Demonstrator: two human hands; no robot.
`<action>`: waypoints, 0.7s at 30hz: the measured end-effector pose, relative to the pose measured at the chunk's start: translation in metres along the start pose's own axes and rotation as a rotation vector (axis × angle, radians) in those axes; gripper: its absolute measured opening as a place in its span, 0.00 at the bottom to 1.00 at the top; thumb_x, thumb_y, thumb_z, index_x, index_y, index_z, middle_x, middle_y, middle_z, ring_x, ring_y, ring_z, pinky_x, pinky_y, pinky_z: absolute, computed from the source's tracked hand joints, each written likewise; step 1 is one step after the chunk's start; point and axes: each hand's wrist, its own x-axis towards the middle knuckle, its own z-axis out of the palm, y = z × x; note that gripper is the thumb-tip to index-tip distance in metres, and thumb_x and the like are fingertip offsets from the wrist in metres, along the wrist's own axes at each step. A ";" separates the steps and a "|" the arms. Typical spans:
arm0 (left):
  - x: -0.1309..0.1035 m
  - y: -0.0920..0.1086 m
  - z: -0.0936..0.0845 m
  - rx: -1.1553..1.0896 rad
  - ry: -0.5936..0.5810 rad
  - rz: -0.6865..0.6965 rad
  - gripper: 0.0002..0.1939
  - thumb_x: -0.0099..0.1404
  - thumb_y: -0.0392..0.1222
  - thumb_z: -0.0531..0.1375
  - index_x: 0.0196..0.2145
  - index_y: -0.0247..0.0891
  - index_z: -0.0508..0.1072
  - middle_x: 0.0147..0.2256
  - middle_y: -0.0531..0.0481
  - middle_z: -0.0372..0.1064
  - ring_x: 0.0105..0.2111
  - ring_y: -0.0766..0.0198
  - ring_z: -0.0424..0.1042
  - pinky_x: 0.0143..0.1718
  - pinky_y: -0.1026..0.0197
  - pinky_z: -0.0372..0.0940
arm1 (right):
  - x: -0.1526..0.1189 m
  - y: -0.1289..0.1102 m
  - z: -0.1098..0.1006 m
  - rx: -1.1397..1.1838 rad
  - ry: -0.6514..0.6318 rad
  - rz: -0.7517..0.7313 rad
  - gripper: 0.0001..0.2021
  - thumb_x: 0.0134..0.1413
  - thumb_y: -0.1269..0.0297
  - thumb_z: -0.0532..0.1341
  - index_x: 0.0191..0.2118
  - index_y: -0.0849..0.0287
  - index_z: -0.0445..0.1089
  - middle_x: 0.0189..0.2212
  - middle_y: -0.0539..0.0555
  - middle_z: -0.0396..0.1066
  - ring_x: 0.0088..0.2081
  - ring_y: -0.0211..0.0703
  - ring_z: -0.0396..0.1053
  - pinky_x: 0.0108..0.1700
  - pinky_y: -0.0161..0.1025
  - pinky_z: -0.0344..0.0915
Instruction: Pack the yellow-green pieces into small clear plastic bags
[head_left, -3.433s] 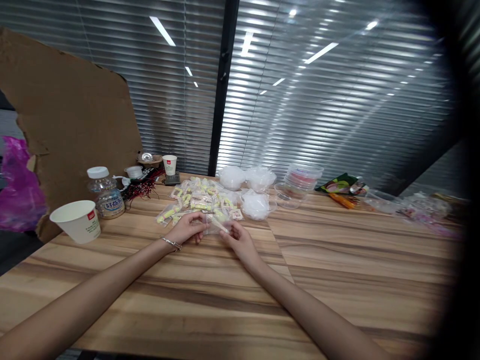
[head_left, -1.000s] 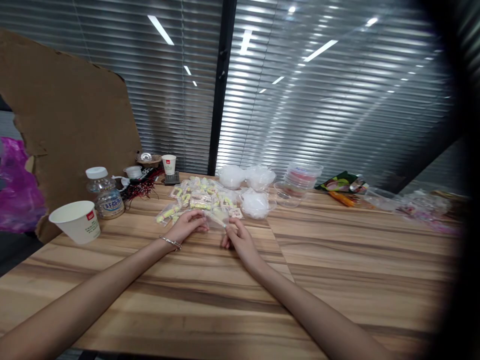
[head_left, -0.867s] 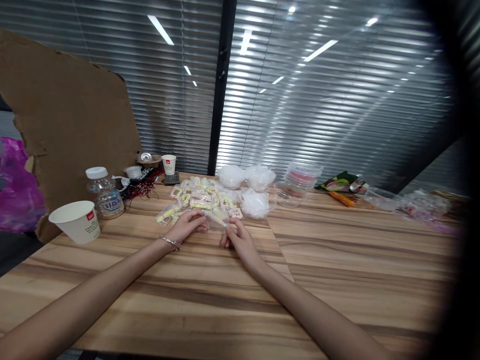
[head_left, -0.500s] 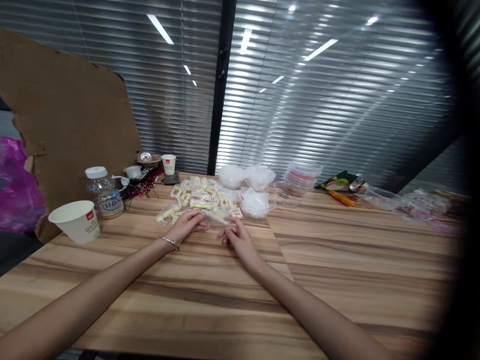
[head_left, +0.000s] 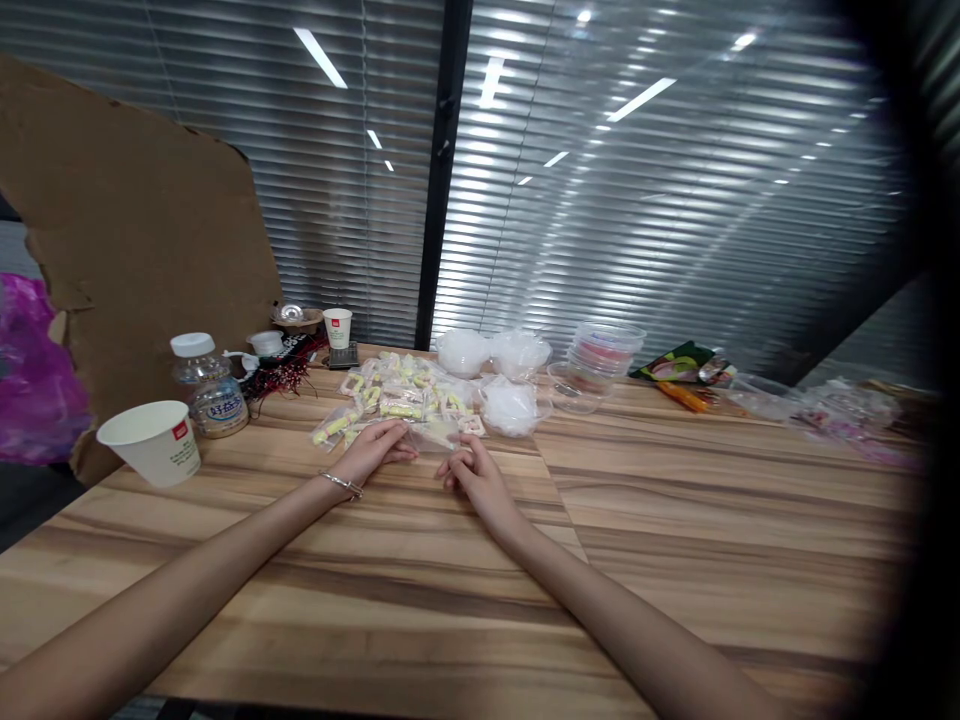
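Between my hands is a small clear plastic bag (head_left: 433, 434), stretched flat just above the table. My left hand (head_left: 375, 447) pinches its left edge, with a metal bracelet on the wrist. My right hand (head_left: 474, 474) has its thumb and fingers closed at the bag's right edge. What the bag holds is too small to make out. Right behind the hands lies a heap of small clear packets (head_left: 401, 385) with yellow and pinkish pieces inside. White balls of stuff in clear round bowls (head_left: 511, 405) stand just right of the heap.
A paper cup (head_left: 154, 450) and a bottle with a white lid (head_left: 210, 390) stand at the left by a cardboard sheet (head_left: 150, 220). Behind are a second paper cup (head_left: 338, 330) and red-black wires (head_left: 281, 372). Stacked clear tubs (head_left: 600, 355) and an orange tool (head_left: 681, 397) lie right.
Both hands stay almost in place. The clear bag between them has shifted very slightly; everything else is the same.
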 end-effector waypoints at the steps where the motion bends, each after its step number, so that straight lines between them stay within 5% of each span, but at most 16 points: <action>1: 0.000 0.000 0.000 -0.002 0.001 0.004 0.17 0.59 0.52 0.60 0.37 0.34 0.67 0.32 0.48 0.71 0.34 0.61 0.74 0.43 0.56 0.69 | 0.000 0.000 0.000 0.000 0.002 0.001 0.18 0.50 0.61 0.57 0.46 0.58 0.56 0.25 0.48 0.69 0.23 0.37 0.65 0.29 0.35 0.60; 21: -0.001 0.003 0.001 -0.007 -0.019 0.007 0.16 0.59 0.49 0.62 0.36 0.33 0.71 0.33 0.47 0.72 0.35 0.62 0.73 0.46 0.56 0.68 | 0.000 0.000 -0.001 0.008 0.005 0.004 0.16 0.50 0.61 0.58 0.44 0.58 0.58 0.25 0.48 0.69 0.23 0.36 0.64 0.29 0.34 0.60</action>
